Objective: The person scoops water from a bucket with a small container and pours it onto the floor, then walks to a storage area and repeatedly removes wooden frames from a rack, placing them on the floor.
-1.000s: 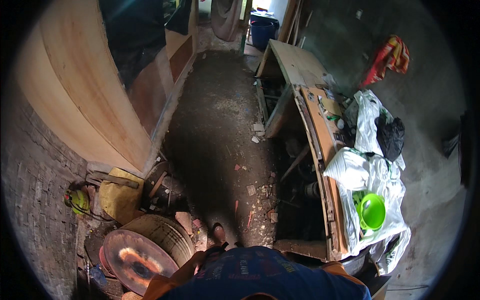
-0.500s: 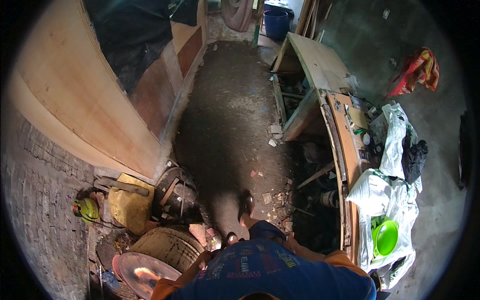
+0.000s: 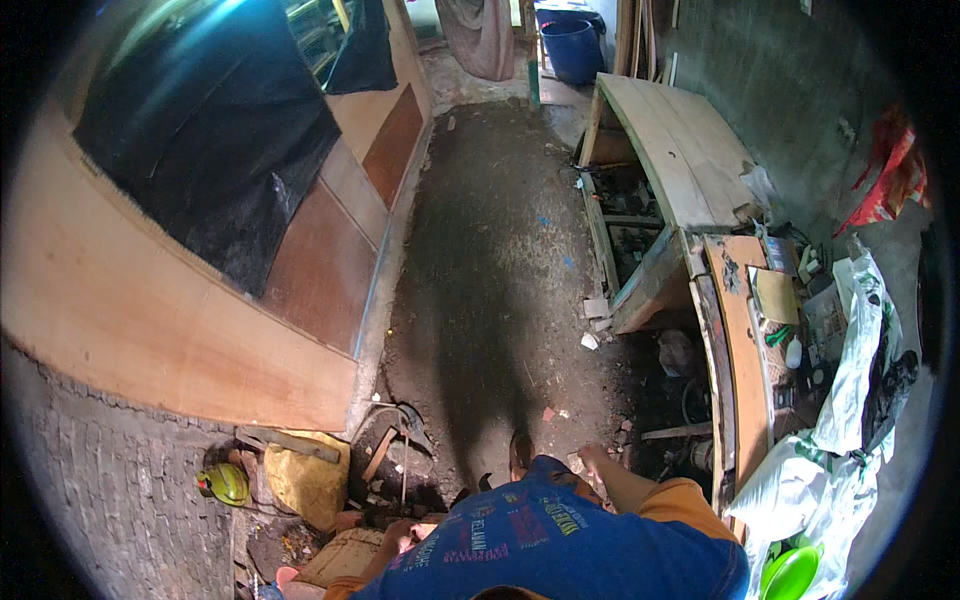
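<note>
My left hand (image 3: 402, 534) hangs low beside my body, close to the rusty cream-coloured drum (image 3: 345, 556). I cannot make out a held thing there, and its fingers are partly hidden. Out to the other side, my right hand (image 3: 596, 460) hangs above the rubble-strewn floor, nearest to the wooden bench's open underside. Its fingers are too small and dark to read. Between the hands, a brown shoe (image 3: 519, 452) shows on the dirt floor (image 3: 475, 260), past the front of my blue printed shirt.
On the left stand a plywood partition (image 3: 170, 340) with black sheeting and a yellow-green gas cylinder (image 3: 226, 484). Along the right runs a cluttered wooden bench (image 3: 742, 330) with white sacks (image 3: 785, 485) and a green basin (image 3: 791, 575). A blue barrel (image 3: 573, 52) stands at the far end.
The view has shifted forward and tilted; the drum and green basin have slid toward the lower edge. My right hand has come out from beside my body. My legs have changed position.
</note>
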Available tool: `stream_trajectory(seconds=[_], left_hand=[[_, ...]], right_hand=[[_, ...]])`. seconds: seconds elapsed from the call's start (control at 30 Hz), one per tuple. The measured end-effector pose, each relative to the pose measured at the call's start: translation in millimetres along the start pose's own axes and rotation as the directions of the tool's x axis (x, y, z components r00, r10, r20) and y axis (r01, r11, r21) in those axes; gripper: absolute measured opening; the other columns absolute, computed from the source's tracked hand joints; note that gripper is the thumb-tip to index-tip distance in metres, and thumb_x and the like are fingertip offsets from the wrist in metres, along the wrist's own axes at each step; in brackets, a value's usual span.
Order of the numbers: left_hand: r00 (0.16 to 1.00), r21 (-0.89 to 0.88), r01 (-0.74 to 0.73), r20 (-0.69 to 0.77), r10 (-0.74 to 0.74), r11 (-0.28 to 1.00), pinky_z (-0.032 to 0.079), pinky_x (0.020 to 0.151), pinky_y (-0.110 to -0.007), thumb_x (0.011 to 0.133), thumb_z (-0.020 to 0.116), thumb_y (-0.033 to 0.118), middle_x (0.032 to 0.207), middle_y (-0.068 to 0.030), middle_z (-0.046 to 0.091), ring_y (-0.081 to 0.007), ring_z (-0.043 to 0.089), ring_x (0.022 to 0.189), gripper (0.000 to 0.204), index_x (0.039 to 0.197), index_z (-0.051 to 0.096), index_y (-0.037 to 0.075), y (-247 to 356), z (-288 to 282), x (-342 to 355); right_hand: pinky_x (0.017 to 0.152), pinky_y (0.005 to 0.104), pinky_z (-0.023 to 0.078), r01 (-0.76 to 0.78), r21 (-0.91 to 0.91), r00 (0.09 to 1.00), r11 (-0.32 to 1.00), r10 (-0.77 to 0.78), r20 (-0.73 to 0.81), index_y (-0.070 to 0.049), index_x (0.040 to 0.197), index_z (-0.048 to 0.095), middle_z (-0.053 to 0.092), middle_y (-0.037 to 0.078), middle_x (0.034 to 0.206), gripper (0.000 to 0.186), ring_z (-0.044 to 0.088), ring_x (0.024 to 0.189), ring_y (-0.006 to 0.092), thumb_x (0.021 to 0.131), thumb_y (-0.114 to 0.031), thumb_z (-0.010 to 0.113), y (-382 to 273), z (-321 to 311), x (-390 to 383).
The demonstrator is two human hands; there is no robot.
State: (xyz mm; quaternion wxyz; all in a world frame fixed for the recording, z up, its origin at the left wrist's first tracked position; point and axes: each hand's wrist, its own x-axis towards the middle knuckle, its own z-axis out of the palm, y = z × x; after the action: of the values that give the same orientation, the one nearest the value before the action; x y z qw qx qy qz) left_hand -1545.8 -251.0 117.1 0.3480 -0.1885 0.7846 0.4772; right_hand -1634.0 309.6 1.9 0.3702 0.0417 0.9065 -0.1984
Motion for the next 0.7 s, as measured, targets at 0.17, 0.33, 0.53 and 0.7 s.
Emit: stream_trajectory(seconds=[0.17, 0.33, 0.53, 0.7], left_hand=[[0.874, -0.454, 0.274, -0.25, -0.417, 0.848, 0.045, 0.07, -0.042, 0.085, 0.06, 0.025, 0.081, -0.0022, 0.052, -0.0186, 0.05, 0.078, 0.011, 0.087, 0.054, 0.016, 121, -12, 45], [0.981, 0.055, -0.114, -0.152, 0.122, 0.992, 0.047, 0.079, -0.048, 0.085, 0.063, 0.031, 0.112, -0.0133, 0.057, -0.028, 0.055, 0.096, 0.032, 0.109, 0.058, 0.01, 159, -27, 93], [0.985, 0.474, -0.044, -0.126, 0.117, 0.879, 0.049, 0.062, -0.043, 0.083, 0.058, 0.024, 0.093, -0.014, 0.058, -0.0273, 0.058, 0.076, 0.022, 0.096, 0.063, 0.007, 195, -49, 173], [0.995, 0.12, -0.086, -0.042, 0.091, 0.989, 0.048, 0.055, -0.04, 0.079, 0.052, 0.001, 0.089, -0.0118, 0.059, -0.025, 0.059, 0.072, 0.023, 0.098, 0.062, 0.008, 231, -77, 303]], right_hand=[[0.074, 0.0403, 0.054, -0.441, 0.637, 0.883, 0.632, 0.434, 0.181, -0.01, 0.106, 0.067, 0.066, 0.015, 0.103, 0.029, 0.065, 0.089, 0.0338, 0.078, -0.019, 0.062, 17, -60, 44], [0.059, 0.0418, 0.052, -0.05, 0.173, 0.999, 0.984, 0.047, 0.019, -0.007, 0.105, 0.063, 0.061, 0.011, 0.091, 0.023, 0.059, 0.07, 0.0268, 0.087, -0.017, 0.05, 37, -95, 74], [0.061, 0.0423, 0.05, -0.413, 0.866, 0.884, 0.282, 0.352, 0.308, -0.011, 0.093, 0.067, 0.064, 0.009, 0.086, 0.023, 0.059, 0.066, 0.026, 0.087, -0.024, 0.049, 61, -85, 98], [0.063, 0.0429, 0.049, -0.535, 0.796, 0.837, 0.283, 0.048, 0.545, -0.013, 0.088, 0.067, 0.063, 0.007, 0.079, 0.022, 0.059, 0.065, 0.0257, 0.085, -0.029, 0.052, 81, -150, 100]])
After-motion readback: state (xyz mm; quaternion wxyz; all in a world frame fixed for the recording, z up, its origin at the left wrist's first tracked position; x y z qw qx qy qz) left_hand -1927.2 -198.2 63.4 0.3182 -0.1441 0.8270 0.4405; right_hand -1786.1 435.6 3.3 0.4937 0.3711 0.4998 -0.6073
